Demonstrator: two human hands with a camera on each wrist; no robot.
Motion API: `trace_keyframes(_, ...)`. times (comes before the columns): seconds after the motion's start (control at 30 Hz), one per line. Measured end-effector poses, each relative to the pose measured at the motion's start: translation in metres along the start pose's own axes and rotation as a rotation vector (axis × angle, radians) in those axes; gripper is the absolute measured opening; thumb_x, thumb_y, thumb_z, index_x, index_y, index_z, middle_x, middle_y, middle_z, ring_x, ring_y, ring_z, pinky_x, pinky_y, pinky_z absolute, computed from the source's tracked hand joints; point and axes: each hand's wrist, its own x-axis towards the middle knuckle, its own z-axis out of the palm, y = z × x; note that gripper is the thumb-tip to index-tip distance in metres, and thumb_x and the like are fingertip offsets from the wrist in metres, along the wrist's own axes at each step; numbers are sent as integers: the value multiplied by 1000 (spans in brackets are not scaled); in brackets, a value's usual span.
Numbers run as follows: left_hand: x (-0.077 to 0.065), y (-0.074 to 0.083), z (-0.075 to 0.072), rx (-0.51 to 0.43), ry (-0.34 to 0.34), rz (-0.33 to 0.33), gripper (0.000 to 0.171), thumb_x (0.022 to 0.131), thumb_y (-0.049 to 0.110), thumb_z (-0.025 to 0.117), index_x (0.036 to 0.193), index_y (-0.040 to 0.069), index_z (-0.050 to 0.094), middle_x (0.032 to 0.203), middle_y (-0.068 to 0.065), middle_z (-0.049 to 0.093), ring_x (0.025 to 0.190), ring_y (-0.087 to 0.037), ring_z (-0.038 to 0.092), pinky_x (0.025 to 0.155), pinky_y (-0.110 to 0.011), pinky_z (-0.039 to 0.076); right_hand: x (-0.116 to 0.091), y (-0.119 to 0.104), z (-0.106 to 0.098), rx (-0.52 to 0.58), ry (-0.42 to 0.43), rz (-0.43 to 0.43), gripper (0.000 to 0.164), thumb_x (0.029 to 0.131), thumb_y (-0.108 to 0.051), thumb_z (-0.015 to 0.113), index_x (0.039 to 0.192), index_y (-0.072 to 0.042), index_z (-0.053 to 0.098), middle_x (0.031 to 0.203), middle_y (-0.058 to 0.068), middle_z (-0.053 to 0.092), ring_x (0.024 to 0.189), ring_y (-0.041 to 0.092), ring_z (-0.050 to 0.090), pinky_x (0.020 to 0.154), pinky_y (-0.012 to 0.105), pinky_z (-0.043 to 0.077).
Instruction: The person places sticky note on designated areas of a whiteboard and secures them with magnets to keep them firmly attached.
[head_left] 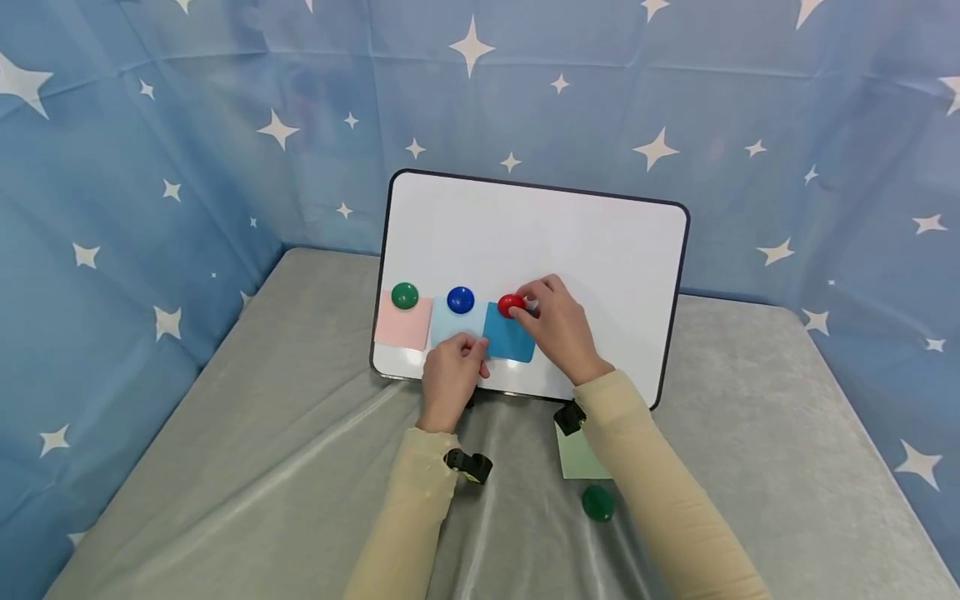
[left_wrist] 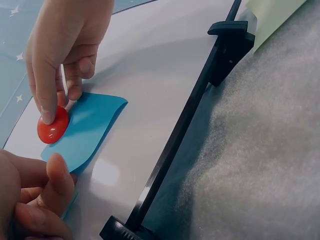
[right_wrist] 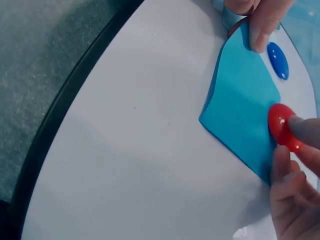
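A blue paper note (head_left: 512,337) lies against the leaning whiteboard (head_left: 600,250). My left hand (head_left: 452,371) pinches its lower left corner; in the right wrist view the thumb (right_wrist: 260,36) lies on the paper's face. At the note's top edge my right hand (head_left: 558,325) holds a round red magnet (head_left: 511,305) between thumb and fingers, over the paper. In the left wrist view the red magnet (left_wrist: 53,125) overlaps the note (left_wrist: 92,127), whose lower edge lifts off the board. To the left, a blue magnet (head_left: 461,300) sits on a pale blue note (head_left: 450,321).
A green magnet (head_left: 405,296) sits on a pink note (head_left: 403,327) at the board's left. On the grey cloth (head_left: 285,400) in front lie a pale green note (head_left: 579,457), partly under the right sleeve, and another green magnet (head_left: 597,503). Black stands (left_wrist: 232,47) support the board's lower edge.
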Motion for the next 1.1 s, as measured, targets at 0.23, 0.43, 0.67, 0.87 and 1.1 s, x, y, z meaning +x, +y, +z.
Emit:
trace_keyframes(0.23,-1,1,2,-9,-10,-10,28,88,34,54,68,15,58,49,6,53,45,-16,47,41,-29,33,-1,0,-2,3,1,5,27,80,-24,67,101,-9,60,100,6,47,75,17,56,67,30,50)
trace_keyframes(0.43,-1,0,3,-2,-16,-15,28,88,34,54,68,15,58,49,6,53,44,-16,47,41,-29,33,-1,0,-4,-16,-9,33,28,79,-26,68,101,-11,60,99,5,46,75,16,54,66,28,50)
trace_keyframes(0.67,-1,1,1,-4,-8,3,28,88,34,54,68,15,58,49,6,53,45,-16,47,42,-30,33,-2,-1,-5,-69,-7,57,31,78,-28,68,103,-12,60,98,5,46,73,17,52,63,29,49)
trace_keyframes(0.87,-1,1,0,4,-11,8,29,88,34,55,67,15,58,48,6,53,45,-16,47,42,-30,33,-3,0,-5,-65,-21,58,33,79,-28,68,107,-11,58,99,6,46,72,18,52,63,30,49)
trace_keyframes(1.1,-1,-1,0,24,3,40,29,87,35,56,64,16,58,48,7,53,44,-14,46,42,-29,33,-4,0,-8,-59,-17,43,29,81,-28,65,105,-13,59,100,6,47,76,17,53,63,30,48)
